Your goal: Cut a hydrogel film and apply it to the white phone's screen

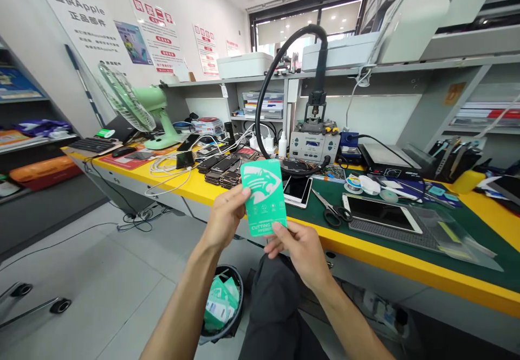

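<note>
A flat green packet [266, 192] with a white animal-head logo is held up in front of the desk edge, above my lap. The word "CUTTING" shows near its bottom, partly covered by a thumb. My left hand [227, 214] pinches its left edge, thumb on the front face. At the lower right corner, my right hand [298, 246] grips it between thumb and fingers. Just behind the packet lies a white tablet [298, 191] on the green mat. To the right are black-handled scissors [333, 213] and another white-framed tablet [382, 212].
Below my hands stands a bin [239, 308] holding green packets. Stacked phones [221, 170], cables [162, 167] and a green fan [158, 116] occupy the desk's left part. A hot-air station [312, 146] with a looping black hose stands at the back.
</note>
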The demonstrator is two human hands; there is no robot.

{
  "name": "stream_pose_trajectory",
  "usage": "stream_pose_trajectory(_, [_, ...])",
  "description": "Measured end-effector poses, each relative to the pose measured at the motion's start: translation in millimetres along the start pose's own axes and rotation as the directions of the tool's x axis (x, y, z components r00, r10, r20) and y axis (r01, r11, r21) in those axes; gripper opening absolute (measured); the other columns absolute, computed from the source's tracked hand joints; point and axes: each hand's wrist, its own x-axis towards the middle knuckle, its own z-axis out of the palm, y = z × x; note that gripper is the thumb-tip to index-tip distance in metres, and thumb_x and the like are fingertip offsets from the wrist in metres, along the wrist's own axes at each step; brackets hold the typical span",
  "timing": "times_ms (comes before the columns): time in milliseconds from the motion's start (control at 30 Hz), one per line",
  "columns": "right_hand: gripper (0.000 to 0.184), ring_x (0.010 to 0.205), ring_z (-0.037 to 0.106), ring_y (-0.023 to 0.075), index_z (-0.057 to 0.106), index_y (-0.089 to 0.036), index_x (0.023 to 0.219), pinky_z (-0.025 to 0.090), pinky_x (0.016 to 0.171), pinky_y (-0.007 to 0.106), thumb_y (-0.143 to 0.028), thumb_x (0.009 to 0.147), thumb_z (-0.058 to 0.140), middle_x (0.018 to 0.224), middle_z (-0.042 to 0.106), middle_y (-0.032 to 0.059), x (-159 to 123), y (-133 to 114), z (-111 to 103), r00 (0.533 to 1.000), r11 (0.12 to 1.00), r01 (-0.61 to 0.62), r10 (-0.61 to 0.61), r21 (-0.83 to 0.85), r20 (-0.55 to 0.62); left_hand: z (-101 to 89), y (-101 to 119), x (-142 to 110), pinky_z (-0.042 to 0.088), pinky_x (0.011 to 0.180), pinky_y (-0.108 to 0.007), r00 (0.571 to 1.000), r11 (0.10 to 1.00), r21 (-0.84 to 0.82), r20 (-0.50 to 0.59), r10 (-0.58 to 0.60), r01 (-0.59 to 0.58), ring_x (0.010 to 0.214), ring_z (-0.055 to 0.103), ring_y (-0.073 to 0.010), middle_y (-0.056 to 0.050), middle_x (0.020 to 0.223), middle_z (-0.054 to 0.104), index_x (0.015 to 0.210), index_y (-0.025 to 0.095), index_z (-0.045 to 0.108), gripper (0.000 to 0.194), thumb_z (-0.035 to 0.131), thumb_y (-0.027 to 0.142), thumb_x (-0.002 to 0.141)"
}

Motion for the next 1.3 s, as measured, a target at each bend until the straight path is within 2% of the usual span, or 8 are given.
stream_pose_trajectory(133, [0.052,0.053,0.07,0.0186,0.078,-0.012,0.078,0.058,0.056,0.029,-0.064,0.084,0.076,0.064,0.076,0.0102,21,0,4,0.999,1.0,0.016,-0.015,-0.008,0.048,-13.2,15,16,0.057,0.079,-0.037,0.999,0.999,0.028,-0.024,0.038,-0.037,0.089,0.072,-0.0264,-0.014,0.101,0.079,0.103,0.012,0.078,0.04,0.075,0.047,0.084])
stream_pose_trajectory(300, [0.049,0.052,0.069,0.0185,0.073,-0.013,0.072,0.058,0.052,0.028,-0.061,0.078,0.082,0.06,0.073,0.0068,14,-7,-17,1.0,0.998,0.025,-0.025,-0.066,0.011,-28.5,15,7,0.057,0.073,-0.026,0.994,0.986,0.161,-0.084,0.066,-0.052,0.07,0.07,-0.0152,-0.002,0.08,0.078,0.085,0.017,0.076,0.019,0.085,0.033,0.078])
stream_pose_trajectory(400, [0.047,0.05,0.067,0.0165,0.07,-0.015,0.072,0.057,0.05,0.027,-0.059,0.073,0.086,0.06,0.069,0.0014,2,-32,-66,0.989,0.987,0.041,-0.062,-0.155,-0.135,-15.1,3,-2,0.055,0.06,-0.025,0.995,0.956,0.284,0.052,-0.088,0.07,0.057,0.069,-0.017,-0.007,0.066,0.076,0.075,0.014,0.076,0.021,0.089,0.03,0.075])
stream_pose_trajectory(533, [0.046,0.046,0.06,0.0125,0.071,-0.016,0.074,0.06,0.048,0.028,-0.055,0.065,0.093,0.059,0.06,-0.0039,-20,-88,-166,0.915,0.958,0.007,-0.122,-0.286,-0.385,32.4,-17,8,0.057,0.058,-0.028,0.876,0.828,0.559,0.378,-0.301,0.043,0.066,0.073,-0.0229,-0.012,0.078,0.079,0.079,0.017,0.078,0.039,0.073,0.054,0.086])
stream_pose_trajectory(733, [0.041,0.041,0.063,0.0152,0.07,-0.013,0.071,0.056,0.038,0.022,-0.043,0.064,0.098,0.048,0.055,-0.0021,-30,-124,-272,0.855,0.919,-0.244,0.052,-0.311,-0.517,109.5,-44,82,0.057,0.064,-0.033,0.855,0.709,0.642,0.508,-0.109,-0.291,0.075,0.075,-0.0278,-0.011,0.086,0.081,0.092,0.019,0.08,0.037,0.067,0.053,0.088])
stream_pose_trajectory(967, [0.04,0.039,0.065,0.0187,0.066,-0.015,0.071,0.052,0.033,0.021,-0.042,0.065,0.096,0.042,0.06,0.0002,-12,-103,-290,0.836,0.852,-0.395,0.178,-0.344,-0.52,120.0,-80,114,0.053,0.099,-0.044,0.635,0.406,0.686,0.722,-0.275,-0.604,0.117,0.067,-0.0354,-0.012,0.127,0.073,0.128,0.024,0.072,0.055,0.072,0.056,0.083])
stream_pose_trajectory(1167, [0.039,0.032,0.06,0.0166,0.064,-0.018,0.071,0.048,0.03,0.02,-0.047,0.072,0.09,0.042,0.063,0.0014,-1,-104,-288,0.84,0.778,-0.463,0.232,-0.424,-0.491,96.9,-84,102,0.051,0.104,-0.041,0.528,0.252,0.589,0.805,-0.272,-0.768,0.122,0.064,-0.0291,-0.007,0.13,0.069,0.126,0.029,0.066,0.034,0.058,0.044,0.096])
stream_pose_trajectory(1300, [0.039,0.028,0.055,0.0132,0.062,-0.019,0.069,0.044,0.028,0.018,-0.048,0.073,0.088,0.04,0.063,0.0006,3,-104,-286,0.828,0.768,-0.497,0.279,-0.405,-0.487,106.2,-93,110,0.056,0.097,-0.043,0.525,0.188,0.545,0.838,-0.147,-0.817,0.113,0.069,-0.0305,-0.008,0.127,0.071,0.128,0.026,0.067,0.042,0.061,0.05,0.094])
